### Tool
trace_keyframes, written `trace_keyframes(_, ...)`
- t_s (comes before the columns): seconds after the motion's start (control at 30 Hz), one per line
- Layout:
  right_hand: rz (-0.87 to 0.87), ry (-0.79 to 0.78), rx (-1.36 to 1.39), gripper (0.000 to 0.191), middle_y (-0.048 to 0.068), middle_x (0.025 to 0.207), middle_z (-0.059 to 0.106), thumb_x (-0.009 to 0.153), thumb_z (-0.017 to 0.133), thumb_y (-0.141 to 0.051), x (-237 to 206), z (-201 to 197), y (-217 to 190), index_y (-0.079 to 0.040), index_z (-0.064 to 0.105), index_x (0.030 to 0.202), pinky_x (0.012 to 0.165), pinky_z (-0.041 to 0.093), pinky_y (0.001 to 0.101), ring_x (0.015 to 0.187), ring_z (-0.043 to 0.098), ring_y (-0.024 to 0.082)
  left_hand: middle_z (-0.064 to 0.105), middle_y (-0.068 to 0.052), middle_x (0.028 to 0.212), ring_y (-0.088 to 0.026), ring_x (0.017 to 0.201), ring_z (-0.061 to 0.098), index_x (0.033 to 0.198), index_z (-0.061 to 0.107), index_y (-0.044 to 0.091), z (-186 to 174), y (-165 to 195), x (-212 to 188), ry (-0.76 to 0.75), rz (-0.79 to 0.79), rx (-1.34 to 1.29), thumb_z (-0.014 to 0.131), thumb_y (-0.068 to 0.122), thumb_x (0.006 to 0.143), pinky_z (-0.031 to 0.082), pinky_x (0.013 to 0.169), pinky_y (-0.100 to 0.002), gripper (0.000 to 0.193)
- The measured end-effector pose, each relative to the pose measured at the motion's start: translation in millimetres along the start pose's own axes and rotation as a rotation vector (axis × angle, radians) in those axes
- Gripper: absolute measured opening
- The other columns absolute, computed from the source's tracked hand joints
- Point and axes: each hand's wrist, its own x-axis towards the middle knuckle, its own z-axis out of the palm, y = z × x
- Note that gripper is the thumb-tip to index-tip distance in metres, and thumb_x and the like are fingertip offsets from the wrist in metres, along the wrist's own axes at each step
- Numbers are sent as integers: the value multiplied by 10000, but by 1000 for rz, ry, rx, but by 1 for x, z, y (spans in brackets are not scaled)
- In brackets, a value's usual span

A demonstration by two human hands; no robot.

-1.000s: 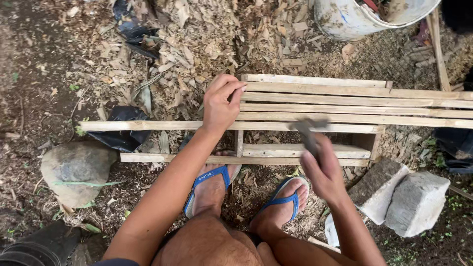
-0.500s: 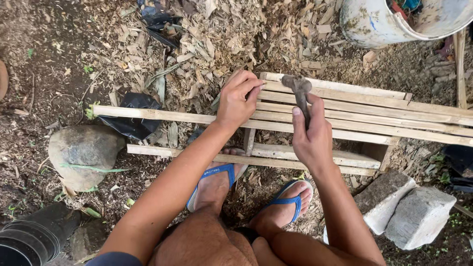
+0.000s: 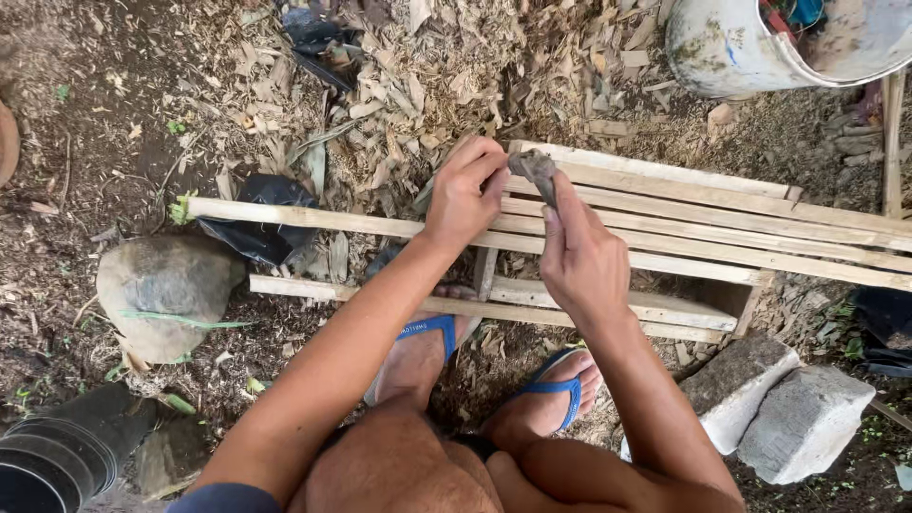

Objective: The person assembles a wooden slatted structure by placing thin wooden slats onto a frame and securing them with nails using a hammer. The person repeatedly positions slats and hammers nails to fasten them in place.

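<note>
A frame of pale wooden slats (image 3: 684,204) lies on the ground in front of me. My left hand (image 3: 465,190) rests on its upper left corner with the fingertips pinched together; anything between them is too small to see. My right hand (image 3: 579,256) grips a dark, worn metal tool (image 3: 534,169), whose head sits right beside the left fingertips on the top slat. My feet in blue flip-flops (image 3: 427,328) stand under the lower slats.
A rounded stone (image 3: 166,290) and a black plastic bag (image 3: 261,233) lie at the left. Two grey concrete blocks (image 3: 769,389) sit at the lower right, a dirty white bucket (image 3: 750,47) at the top right, a black pipe (image 3: 57,451) at the bottom left. Wood shavings cover the soil.
My right hand has come forward and down from a raised position, bringing the dark tool onto the top slat next to my left fingers. The left hand has stayed in place.
</note>
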Motion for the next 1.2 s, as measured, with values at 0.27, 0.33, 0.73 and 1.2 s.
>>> trace_keyframes(0.27, -23, -12, -25, 424, 206, 948, 728, 1022, 640, -86, 1, 7, 1, -29, 589, 1439, 538, 518, 392, 644, 680, 300, 620, -114, 960, -302, 944, 641, 954, 654, -28, -1, 0, -1, -8, -29, -13, 699, -115, 814, 541, 836, -388, 171)
trace_keyframes(0.33, 23, 40, 92, 425, 171, 872, 715, 1039, 607, -59, 1, 7, 1, -28, 565, 1460, 522, 520, 368, 612, 677, 260, 623, -96, 956, -283, 945, 648, 932, 647, -13, 1, -2, -2, 10, -13, -11, 711, -102, 847, 548, 848, -385, 139)
trace_keyframes(0.73, 87, 102, 131, 423, 165, 923, 744, 1078, 585, -63, 0, 15, 12, -73, 523, 1496, 495, 512, 363, 591, 662, 224, 631, -79, 957, -239, 948, 633, 990, 732, -13, 5, -8, -6, -3, -8, -3, 745, -96, 864, 538, 854, -370, 151)
trace_keyframes(1.2, 399, 5, 355, 449, 91, 699, 642, 1072, 550, -156, -8, 9, 21, -71, 522, 1512, 518, 467, 340, 577, 554, 123, 638, -103, 980, -277, 960, 649, 1021, 727, -9, 0, 10, 2, -25, -42, 29, 751, -58, 832, 535, 870, -387, 197)
